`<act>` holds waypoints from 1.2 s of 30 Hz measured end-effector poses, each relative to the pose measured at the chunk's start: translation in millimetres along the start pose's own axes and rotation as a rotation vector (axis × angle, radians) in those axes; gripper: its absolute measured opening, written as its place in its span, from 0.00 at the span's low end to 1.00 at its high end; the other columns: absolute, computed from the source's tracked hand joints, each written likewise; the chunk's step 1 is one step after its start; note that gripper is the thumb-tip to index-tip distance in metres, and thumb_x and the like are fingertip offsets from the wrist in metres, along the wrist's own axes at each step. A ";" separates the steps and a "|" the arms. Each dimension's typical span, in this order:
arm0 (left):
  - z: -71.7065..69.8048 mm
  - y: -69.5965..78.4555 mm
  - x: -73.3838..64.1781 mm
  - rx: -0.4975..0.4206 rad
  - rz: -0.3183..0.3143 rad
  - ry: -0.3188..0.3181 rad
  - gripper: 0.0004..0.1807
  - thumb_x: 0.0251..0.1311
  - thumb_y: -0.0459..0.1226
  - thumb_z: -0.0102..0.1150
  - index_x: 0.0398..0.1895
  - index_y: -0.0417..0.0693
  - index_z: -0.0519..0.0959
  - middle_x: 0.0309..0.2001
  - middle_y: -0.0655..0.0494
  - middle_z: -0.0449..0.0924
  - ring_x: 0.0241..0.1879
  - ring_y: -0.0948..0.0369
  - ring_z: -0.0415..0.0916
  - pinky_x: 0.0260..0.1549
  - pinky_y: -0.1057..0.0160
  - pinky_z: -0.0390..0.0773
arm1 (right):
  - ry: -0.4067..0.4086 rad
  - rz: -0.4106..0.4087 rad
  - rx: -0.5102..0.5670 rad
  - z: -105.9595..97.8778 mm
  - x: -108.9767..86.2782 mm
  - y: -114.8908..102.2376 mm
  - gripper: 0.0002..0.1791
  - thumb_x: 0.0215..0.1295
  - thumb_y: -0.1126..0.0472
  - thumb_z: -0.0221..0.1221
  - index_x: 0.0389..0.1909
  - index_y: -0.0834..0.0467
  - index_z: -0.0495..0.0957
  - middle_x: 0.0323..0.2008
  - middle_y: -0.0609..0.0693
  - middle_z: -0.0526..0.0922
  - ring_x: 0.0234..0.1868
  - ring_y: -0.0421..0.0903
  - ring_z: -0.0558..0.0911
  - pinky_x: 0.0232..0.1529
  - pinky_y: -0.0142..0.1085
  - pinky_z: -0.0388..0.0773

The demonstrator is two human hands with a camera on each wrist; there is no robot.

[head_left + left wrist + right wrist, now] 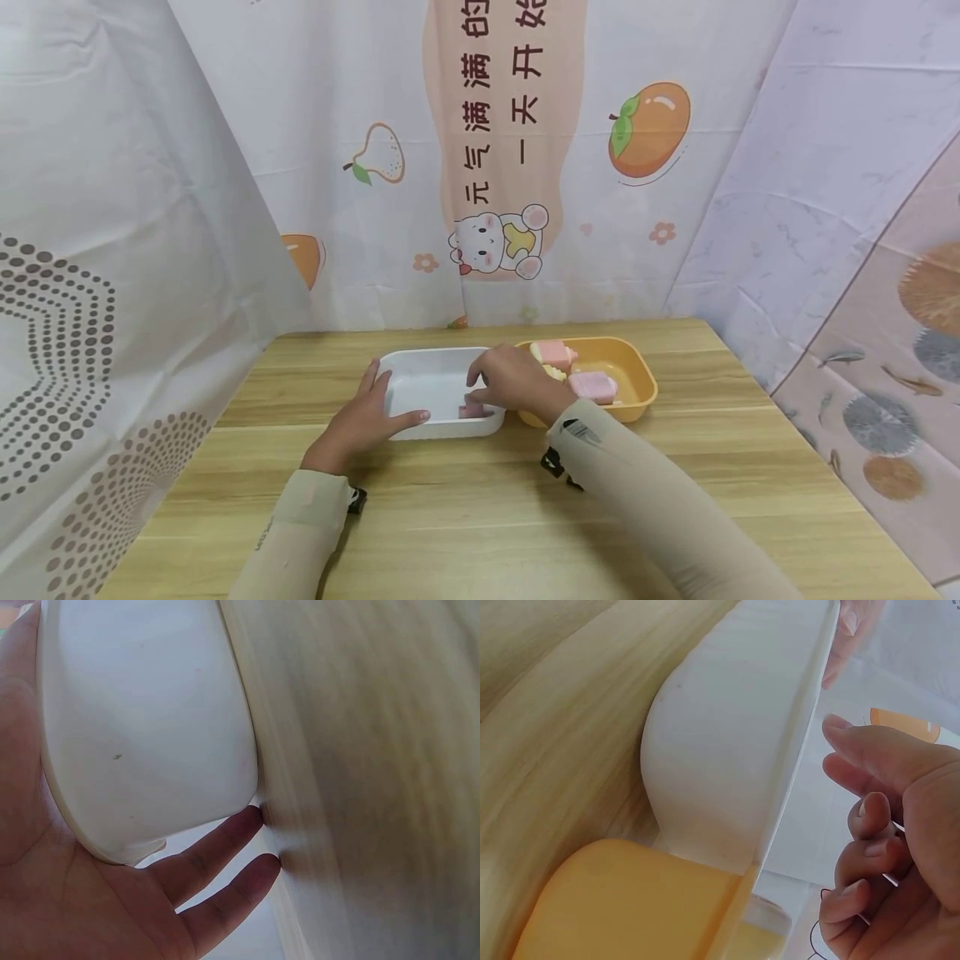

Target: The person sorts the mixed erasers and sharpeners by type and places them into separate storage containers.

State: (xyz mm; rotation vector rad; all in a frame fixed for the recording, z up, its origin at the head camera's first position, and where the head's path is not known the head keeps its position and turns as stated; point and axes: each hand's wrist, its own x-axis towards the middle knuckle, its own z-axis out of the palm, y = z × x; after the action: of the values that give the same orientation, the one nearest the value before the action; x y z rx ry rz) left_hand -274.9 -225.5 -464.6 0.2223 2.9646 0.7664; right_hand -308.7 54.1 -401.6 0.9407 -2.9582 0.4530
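Observation:
A white plastic tray sits on the wooden table. My left hand rests against its left end, fingers spread and thumb lying over the front rim. Seen from the left wrist, the palm touches the tray's outer wall and two fingertips reach down to the table. Over the tray's right end is my right hand. Its fingers are loosely bent with nothing between them, a gap showing between thumb and index in the right wrist view. Just below them lies a small pink piece inside the tray, partly hidden.
A yellow-orange tray adjoins the white tray's right end. It holds a pink bottle-shaped piece, a pale pink one and a yellow piece partly behind the right hand. A printed curtain hangs behind the table.

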 end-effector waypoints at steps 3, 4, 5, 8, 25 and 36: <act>-0.3 0.3 0.1 0.001 -0.002 -0.004 0.71 0.52 0.78 0.57 0.84 0.40 0.45 0.85 0.46 0.25 0.75 0.35 0.61 0.63 0.33 0.72 | -0.001 -0.012 0.016 -1.3 -4.8 2.3 0.13 0.62 0.47 0.73 0.43 0.49 0.92 0.31 0.41 0.87 0.31 0.40 0.79 0.32 0.33 0.76; -0.7 0.6 -0.1 -0.002 -0.004 -0.004 0.71 0.52 0.78 0.58 0.84 0.40 0.45 0.85 0.46 0.25 0.75 0.35 0.61 0.63 0.33 0.71 | -0.003 -0.017 0.018 -1.7 -6.3 3.0 0.14 0.62 0.46 0.73 0.43 0.49 0.92 0.33 0.41 0.89 0.32 0.39 0.79 0.32 0.32 0.77; -1.0 0.9 -0.2 -0.003 -0.004 -0.004 0.71 0.52 0.78 0.58 0.84 0.40 0.45 0.85 0.45 0.25 0.75 0.35 0.61 0.63 0.32 0.71 | -0.003 -0.022 0.019 -2.3 -7.9 3.7 0.14 0.62 0.46 0.73 0.43 0.49 0.92 0.35 0.42 0.89 0.33 0.39 0.79 0.33 0.32 0.77; -1.7 1.5 -0.5 -0.004 -0.004 -0.002 0.71 0.52 0.77 0.58 0.84 0.39 0.45 0.85 0.44 0.26 0.75 0.35 0.60 0.64 0.32 0.70 | 0.004 -0.038 0.016 -3.7 -11.9 5.1 0.13 0.63 0.46 0.72 0.43 0.49 0.92 0.33 0.41 0.89 0.32 0.39 0.79 0.31 0.33 0.77; 1.0 -3.2 1.5 -0.003 0.005 -0.003 0.70 0.52 0.78 0.57 0.84 0.41 0.44 0.85 0.47 0.24 0.76 0.35 0.59 0.64 0.32 0.70 | 0.050 -0.086 0.016 -10.7 -48.2 12.6 0.13 0.61 0.47 0.73 0.43 0.47 0.91 0.24 0.36 0.79 0.28 0.37 0.76 0.29 0.31 0.74; -0.5 -0.9 0.8 -0.006 -0.003 -0.002 0.70 0.52 0.77 0.58 0.84 0.42 0.44 0.85 0.47 0.24 0.76 0.35 0.58 0.64 0.31 0.70 | 0.106 -0.128 0.044 -17.3 -79.3 25.6 0.06 0.59 0.50 0.75 0.36 0.43 0.90 0.21 0.33 0.75 0.25 0.33 0.73 0.24 0.29 0.69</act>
State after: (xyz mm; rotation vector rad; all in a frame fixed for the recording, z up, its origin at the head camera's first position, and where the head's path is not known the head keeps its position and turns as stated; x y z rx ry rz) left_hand -275.8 -226.4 -464.7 0.2187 2.9595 0.7741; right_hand -259.6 123.6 -399.2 1.0666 -2.7843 0.5483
